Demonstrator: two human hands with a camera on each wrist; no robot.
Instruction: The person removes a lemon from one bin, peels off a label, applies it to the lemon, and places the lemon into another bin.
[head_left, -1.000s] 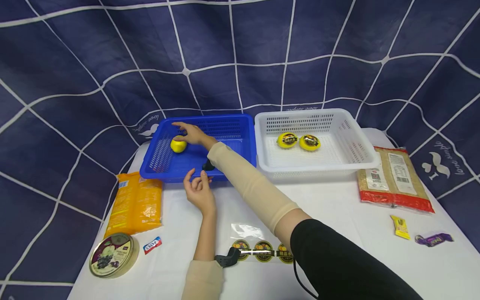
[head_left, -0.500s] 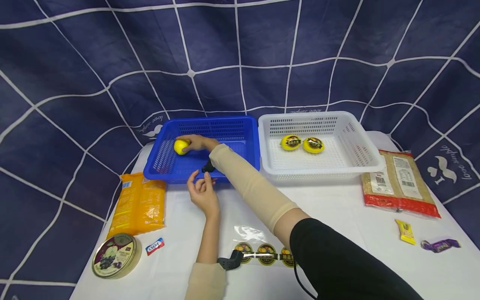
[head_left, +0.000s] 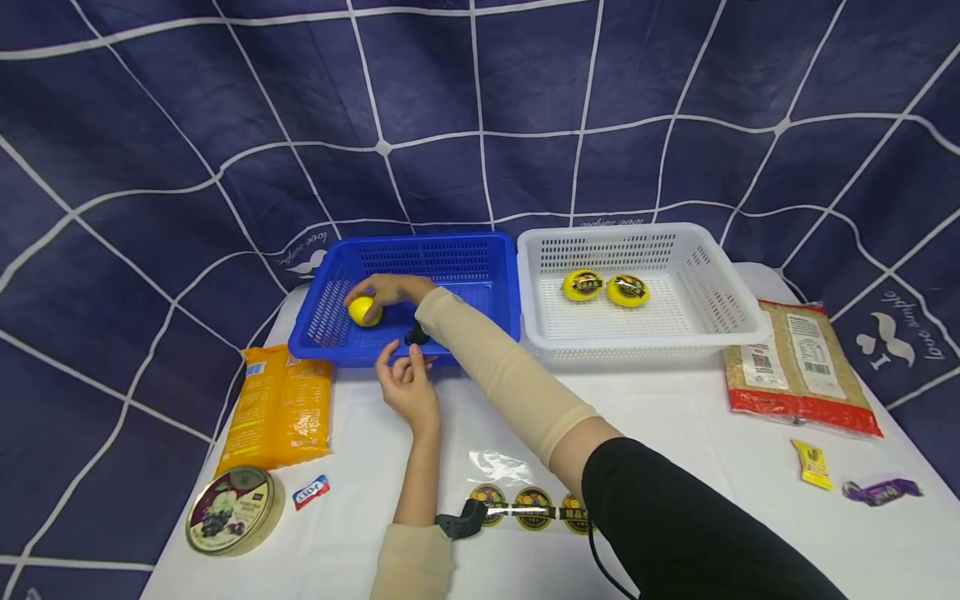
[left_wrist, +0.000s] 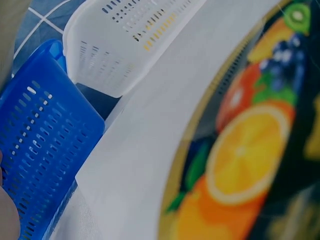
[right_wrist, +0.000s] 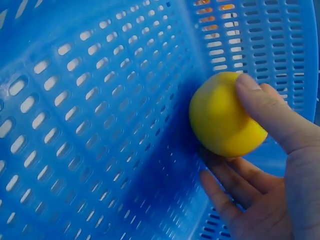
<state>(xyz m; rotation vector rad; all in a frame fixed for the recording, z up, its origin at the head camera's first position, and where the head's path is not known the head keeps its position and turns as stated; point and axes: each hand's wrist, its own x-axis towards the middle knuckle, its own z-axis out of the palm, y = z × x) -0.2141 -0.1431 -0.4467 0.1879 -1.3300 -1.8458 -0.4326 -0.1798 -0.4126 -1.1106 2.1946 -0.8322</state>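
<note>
Inside the blue basket (head_left: pixel 495 308), my right hand (head_left: pixel 390 292) holds a yellow lemon (head_left: pixel 365 311) near the left end. In the right wrist view the thumb (right_wrist: pixel 265 107) lies on one side of the lemon (right_wrist: pixel 222 117), with fingers around the other. My left hand (head_left: pixel 408 392) hovers at the basket's front rim, fingers loosely curled, nothing visible in them; only a sliver of it shows in the left wrist view. A clear sheet of round fruit stickers (head_left: pixel 534 507) lies beside the left wrist; one sticker (left_wrist: pixel 250 150) fills the right of the left wrist view.
Two lemons (head_left: pixel 627 290) with stickers lie in the white basket (head_left: pixel 720 329). At left are an orange packet (head_left: pixel 277 412), a round tin (head_left: pixel 232 512) and a small red-blue sweet (head_left: pixel 311 492). At right are a grain bag (head_left: pixel 802 367), a yellow sweet (head_left: pixel 812 464) and a purple sweet (head_left: pixel 883 492).
My right hand has closed from a spread pose around the lemon and brought it slightly toward the basket's front. The left hand has kept its pose.
</note>
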